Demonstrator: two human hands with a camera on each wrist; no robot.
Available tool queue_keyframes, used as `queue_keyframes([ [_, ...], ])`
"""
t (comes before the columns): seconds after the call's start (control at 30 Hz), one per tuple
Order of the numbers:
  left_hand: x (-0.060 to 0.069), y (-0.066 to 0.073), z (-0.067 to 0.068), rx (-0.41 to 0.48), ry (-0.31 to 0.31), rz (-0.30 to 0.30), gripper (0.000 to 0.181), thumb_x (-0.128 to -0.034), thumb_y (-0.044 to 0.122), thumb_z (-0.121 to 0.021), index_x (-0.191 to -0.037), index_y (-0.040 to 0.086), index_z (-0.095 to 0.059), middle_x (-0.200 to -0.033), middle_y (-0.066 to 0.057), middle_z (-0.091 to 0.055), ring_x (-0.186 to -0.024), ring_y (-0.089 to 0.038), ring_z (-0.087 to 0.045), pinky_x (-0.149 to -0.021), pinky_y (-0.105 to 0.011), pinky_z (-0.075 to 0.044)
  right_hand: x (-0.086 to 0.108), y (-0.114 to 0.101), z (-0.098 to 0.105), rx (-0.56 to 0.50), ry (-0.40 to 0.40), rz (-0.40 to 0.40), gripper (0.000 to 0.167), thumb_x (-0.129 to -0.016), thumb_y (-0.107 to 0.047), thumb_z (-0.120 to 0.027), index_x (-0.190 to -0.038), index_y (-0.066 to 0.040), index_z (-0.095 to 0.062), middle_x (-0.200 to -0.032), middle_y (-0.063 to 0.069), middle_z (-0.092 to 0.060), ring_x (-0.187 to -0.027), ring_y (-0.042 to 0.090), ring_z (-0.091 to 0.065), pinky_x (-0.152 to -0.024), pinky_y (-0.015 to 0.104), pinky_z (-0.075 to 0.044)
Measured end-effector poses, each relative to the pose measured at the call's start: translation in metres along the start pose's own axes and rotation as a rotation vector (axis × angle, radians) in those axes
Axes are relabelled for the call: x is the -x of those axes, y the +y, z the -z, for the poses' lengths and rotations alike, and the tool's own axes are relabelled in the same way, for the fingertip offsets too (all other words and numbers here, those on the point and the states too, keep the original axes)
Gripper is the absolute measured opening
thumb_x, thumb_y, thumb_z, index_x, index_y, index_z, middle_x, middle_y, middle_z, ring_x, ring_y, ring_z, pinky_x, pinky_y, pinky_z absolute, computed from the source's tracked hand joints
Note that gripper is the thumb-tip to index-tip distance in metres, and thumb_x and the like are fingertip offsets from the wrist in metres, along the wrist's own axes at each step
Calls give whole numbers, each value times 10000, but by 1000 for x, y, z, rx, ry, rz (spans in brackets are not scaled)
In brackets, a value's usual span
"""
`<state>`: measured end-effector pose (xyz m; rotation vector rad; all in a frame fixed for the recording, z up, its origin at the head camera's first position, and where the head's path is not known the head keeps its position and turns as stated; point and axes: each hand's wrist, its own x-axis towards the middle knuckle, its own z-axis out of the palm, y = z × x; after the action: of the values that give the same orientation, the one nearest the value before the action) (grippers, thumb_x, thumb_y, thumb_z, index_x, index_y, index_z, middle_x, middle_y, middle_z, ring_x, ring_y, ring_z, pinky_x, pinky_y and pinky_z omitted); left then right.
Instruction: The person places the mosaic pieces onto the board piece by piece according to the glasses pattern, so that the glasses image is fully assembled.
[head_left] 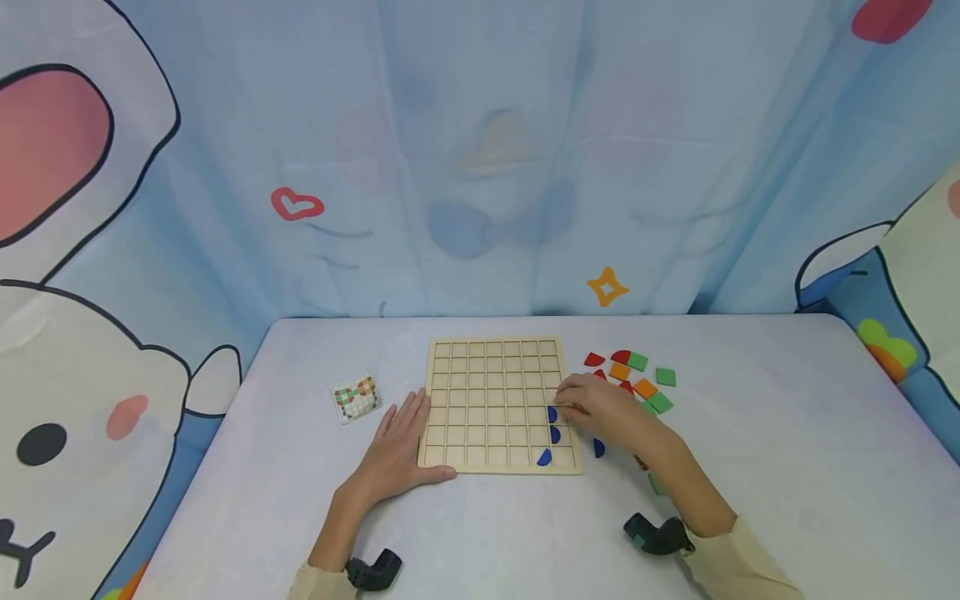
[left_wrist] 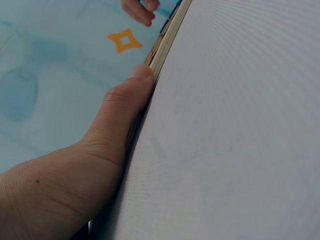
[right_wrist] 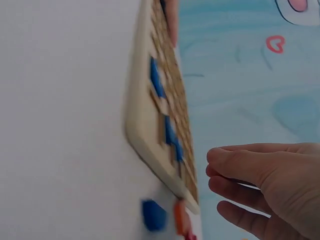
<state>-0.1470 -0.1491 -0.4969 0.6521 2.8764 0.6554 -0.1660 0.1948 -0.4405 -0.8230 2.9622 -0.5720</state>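
A wooden grid board [head_left: 480, 428] lies on the table, divided into small square cells. My left hand [head_left: 399, 446] rests along its left side, fingers straight, thumb [left_wrist: 117, 112] against the near edge. Above the board's right edge is my right hand [head_left: 600, 407]; its thumb and forefinger tips come together in the right wrist view, loosely bent, with no piece visible between them. Three blue half-round pieces sit near the board's right side: one tilted piece [head_left: 544, 457] in the near row, another piece [head_left: 555, 434] behind it, and a third piece [head_left: 552, 413] beside the right fingertips.
Loose green squares [head_left: 665, 377], orange squares [head_left: 620, 372] and red quarter-round pieces [head_left: 594, 359] are scattered right of the board. One blue piece [head_left: 598, 447] lies just off its right edge. A patterned card [head_left: 356, 398] lies to the left. A curtain [head_left: 480, 167] hangs behind the table.
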Motion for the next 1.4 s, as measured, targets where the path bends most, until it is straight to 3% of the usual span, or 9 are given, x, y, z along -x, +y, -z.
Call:
queue_keyframes([
  [0.13,-1,0,0,-8,0,-4,1172,-760,684,-664,-1557,32,-103,-1648,-100,-99,-1535,-254,-78,-1236,-493,-88,5,18,16,3,25,-45,193,-885,-128,-694,-1065,-68,-733,-1089,78,-675,-1019,263,-625,-871,422,-563],
  [0.27,-1,1,1,-8,2,-9,1168,-763,682,-663,-1554,22,-112,-1645,-111,-109,-1533,-265,-86,-1234,-502,-95,12,34,27,18,-1,-158,204,-870,-126,-714,-1067,-75,-725,-1060,95,-678,-972,257,-622,-848,433,-576],
  [0.37,-1,2,2,-6,-7,1,1177,-760,685,-662,-1557,31,-95,-1649,-95,-90,-1536,-253,-67,-1237,-494,-84,16,43,32,47,-23,-198,212,-858,-110,-724,-1064,-63,-725,-987,87,-678,-889,221,-618,-812,419,-586],
  [0.73,0,1,2,-6,-5,4,1188,-751,694,-664,-1556,28,-100,-1649,-102,-90,-1535,-266,-75,-1233,-498,-88,18,59,24,76,-39,-224,198,-836,-57,-731,-1034,-49,-732,-959,101,-677,-880,241,-622,-819,437,-582],
  [1.03,0,1,1,-4,-10,4,1183,-757,696,-657,-1558,34,-92,-1650,-93,-83,-1536,-250,-65,-1237,-490,-78,18,58,18,45,7,-247,144,-825,-6,-726,-968,-14,-728,-915,116,-653,-843,250,-622,-799,429,-590],
  [1.4,-1,2,3,6,-4,7,1181,-754,684,-669,-1555,24,-105,-1648,-107,-94,-1535,-263,-73,-1236,-498,-80,19,60,18,29,-3,-262,160,-829,-14,-725,-988,7,-727,-880,98,-603,-801,195,-575,-756,386,-591],
])
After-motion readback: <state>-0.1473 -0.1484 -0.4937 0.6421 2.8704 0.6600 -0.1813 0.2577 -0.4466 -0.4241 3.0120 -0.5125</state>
